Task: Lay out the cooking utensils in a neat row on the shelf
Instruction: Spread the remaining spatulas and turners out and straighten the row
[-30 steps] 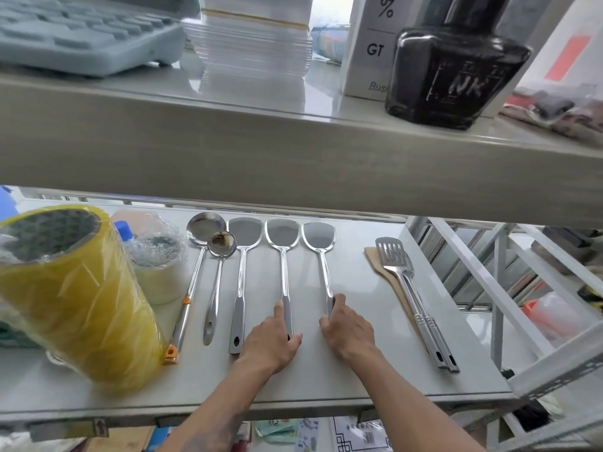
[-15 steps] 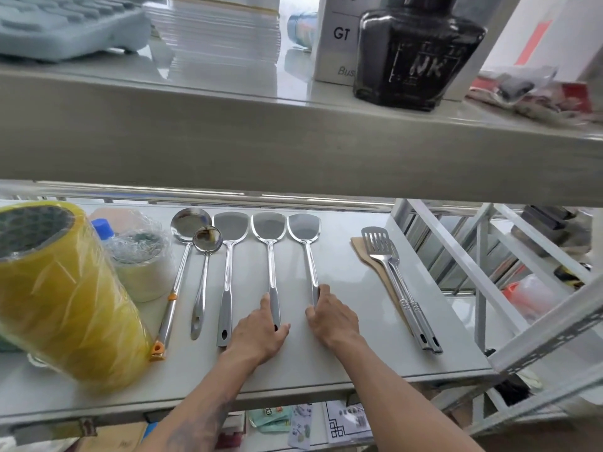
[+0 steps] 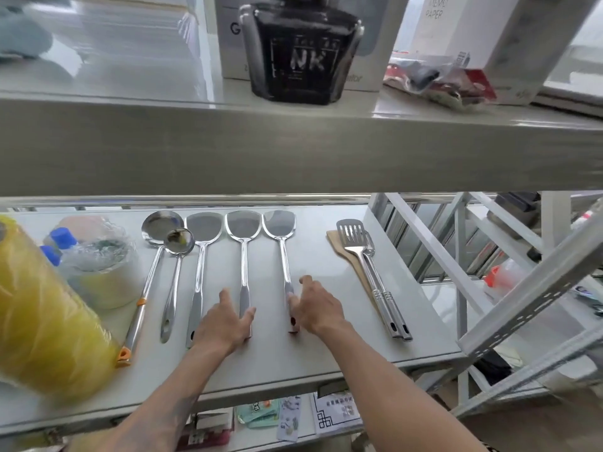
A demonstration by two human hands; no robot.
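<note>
A bare strip of shelf [image 3: 313,256] lay open between the rightmost spatula [image 3: 282,243] and the slotted turner [image 3: 365,262]; the upper shelf [image 3: 293,148] overhung closely above; a yellow roll [image 3: 42,324] and wrapped tape rolls [image 3: 101,272] crowded the left end; slanted white braces [image 3: 434,256] closed the right.

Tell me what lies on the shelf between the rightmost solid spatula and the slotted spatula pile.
Only the right hand, beside the rightmost solid spatula; the shelf is otherwise bare up to the slotted spatula, in the head view.
</note>
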